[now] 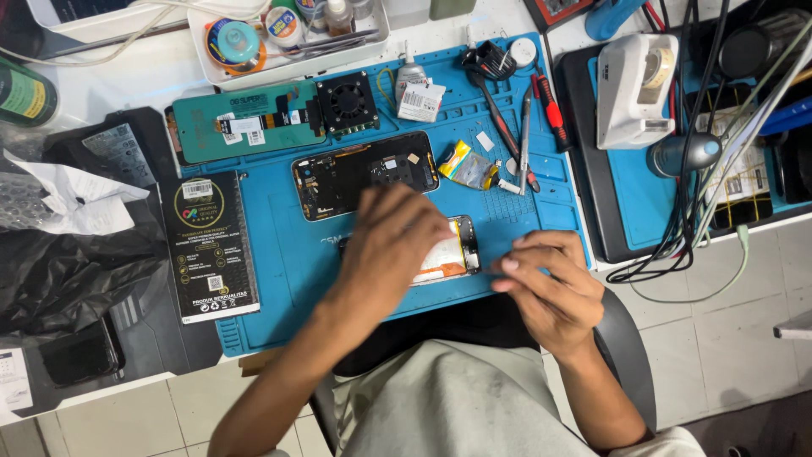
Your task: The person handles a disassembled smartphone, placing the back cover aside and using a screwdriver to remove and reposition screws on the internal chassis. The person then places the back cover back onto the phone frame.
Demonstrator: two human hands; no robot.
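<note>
My left hand [391, 241] lies palm down over an opened phone body [452, 256] on the blue work mat [279, 254], pressing on it and hiding most of it. My right hand [545, 283] hovers just right of that phone near the mat's front edge, thumb and fingers pinched together; whether something small sits between them cannot be seen. A second phone with its back off [364, 173] lies just beyond my left hand. A teal screen panel [241, 127] with a flex cable rests at the mat's far left.
A black box [207, 245] lies on the mat's left side. A small fan block [347, 103], a glue tube [410, 80], tweezers and a red-handled tool [550, 106] sit at the back. A white tray [288, 38], a white tape dispenser [634, 89] and tangled cables [702, 211] stand around.
</note>
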